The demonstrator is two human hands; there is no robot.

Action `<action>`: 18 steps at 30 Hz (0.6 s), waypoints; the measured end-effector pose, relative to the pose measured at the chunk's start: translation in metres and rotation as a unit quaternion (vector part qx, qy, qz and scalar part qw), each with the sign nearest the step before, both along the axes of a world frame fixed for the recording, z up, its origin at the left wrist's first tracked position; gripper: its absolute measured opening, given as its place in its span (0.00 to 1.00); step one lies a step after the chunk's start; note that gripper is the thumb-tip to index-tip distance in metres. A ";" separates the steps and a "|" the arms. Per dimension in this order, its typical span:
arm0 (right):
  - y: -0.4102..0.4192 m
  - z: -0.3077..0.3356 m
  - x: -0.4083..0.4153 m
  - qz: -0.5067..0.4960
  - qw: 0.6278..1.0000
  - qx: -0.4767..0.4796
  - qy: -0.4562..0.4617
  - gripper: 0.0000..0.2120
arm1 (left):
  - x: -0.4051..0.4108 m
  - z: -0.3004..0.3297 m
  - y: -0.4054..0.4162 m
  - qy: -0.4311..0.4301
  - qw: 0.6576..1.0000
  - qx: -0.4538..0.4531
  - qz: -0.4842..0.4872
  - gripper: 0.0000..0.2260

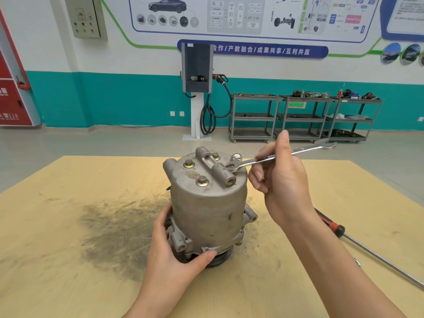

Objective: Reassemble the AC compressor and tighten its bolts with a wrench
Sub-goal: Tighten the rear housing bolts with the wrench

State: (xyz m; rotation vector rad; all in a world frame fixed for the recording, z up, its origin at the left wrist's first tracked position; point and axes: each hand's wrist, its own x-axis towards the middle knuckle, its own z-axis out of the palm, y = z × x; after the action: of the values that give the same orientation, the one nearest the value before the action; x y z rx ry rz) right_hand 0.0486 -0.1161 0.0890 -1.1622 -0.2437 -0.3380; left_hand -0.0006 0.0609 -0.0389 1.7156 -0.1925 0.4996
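Grey cast-aluminium AC compressor (pixel 207 203) is standing upright mid-way on the tan plywood bench (pixel 57 226). Left hand (pixel 174 246) is gripping its lower flange, bracing it. Right hand (pixel 280 180) is pinching the chrome combination wrench (pixel 275 156), ring end sitting on a bolt at the compressor's top right. Seat the ring fully, keep it level, pull in short arcs, brace harder; then the brass-washered bolts (pixel 202 180).
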 end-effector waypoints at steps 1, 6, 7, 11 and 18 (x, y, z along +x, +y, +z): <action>-0.001 0.000 0.001 0.011 1.000 0.004 0.011 0.25 | 0.000 0.000 0.000 0.000 1.000 0.002 0.000 0.44; -0.007 0.000 0.007 0.079 0.993 0.059 0.067 0.24 | 0.000 0.001 0.000 0.000 1.000 0.003 -0.002 0.45; -0.008 0.000 0.008 0.093 0.990 0.070 0.078 0.24 | 0.000 0.001 0.000 0.000 1.000 0.004 -0.003 0.45; -0.012 -0.002 0.012 0.135 0.983 0.072 0.102 0.22 | 0.000 0.001 0.000 0.001 1.000 0.005 -0.001 0.45; -0.017 -0.002 0.015 0.167 0.979 0.061 0.098 0.20 | 0.000 0.000 0.000 -0.002 1.000 0.004 0.002 0.45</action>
State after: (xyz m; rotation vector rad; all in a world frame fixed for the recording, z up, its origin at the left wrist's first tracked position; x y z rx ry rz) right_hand 0.0640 -0.1334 0.0873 -1.0048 -0.2375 0.0565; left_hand -0.0008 0.0610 -0.0386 1.7227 -0.1946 0.5066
